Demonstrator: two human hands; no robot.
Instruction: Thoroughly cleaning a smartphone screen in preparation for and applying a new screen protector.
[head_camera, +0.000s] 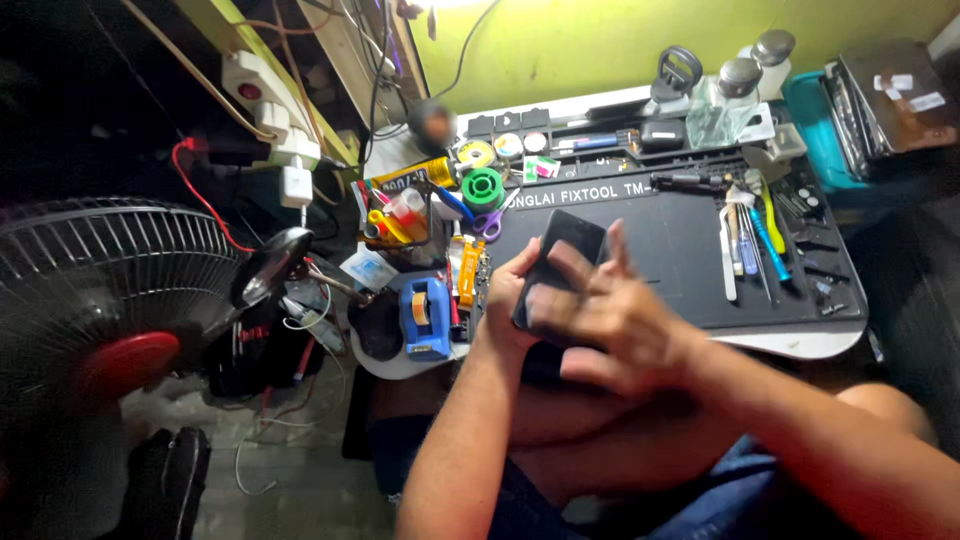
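The phone (560, 262) held between the left hand (505, 300) and right hand (610, 315) has a smooth, glossy black back. The work mat (670, 240) under it looks like matt black rubber. The 2 bottles (735, 100) are clear glass with dull metal caps. The tape dispenser (425, 318) is shiny blue plastic, and the fan (90, 290) has a thin metal wire grille.

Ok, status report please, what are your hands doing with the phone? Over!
Left hand grips dark phone from below. Right hand lies across its face, fingers spread. Phone held above black work mat; nothing blocking it.
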